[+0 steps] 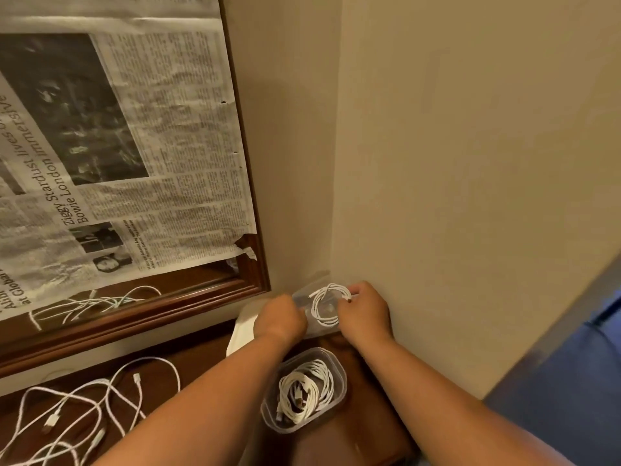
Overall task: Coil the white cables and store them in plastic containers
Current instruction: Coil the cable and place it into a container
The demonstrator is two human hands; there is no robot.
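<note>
A clear plastic container (301,294) stands tilted in the far corner against the wall. My left hand (279,318) grips its left side. My right hand (363,311) pinches a coiled white cable (325,302) that sits in the container's opening. Nearer to me, a second clear container (339,371) rests on the dark wooden surface and holds several coiled white cables (302,391). Loose, uncoiled white cables (84,408) lie spread at the lower left.
A white lid (240,334) lies beside the far container. A wood-framed mirror (215,294) covered with newspaper leans on the left wall and reflects the loose cables. Beige walls close the corner. Blue floor (571,381) shows at the right.
</note>
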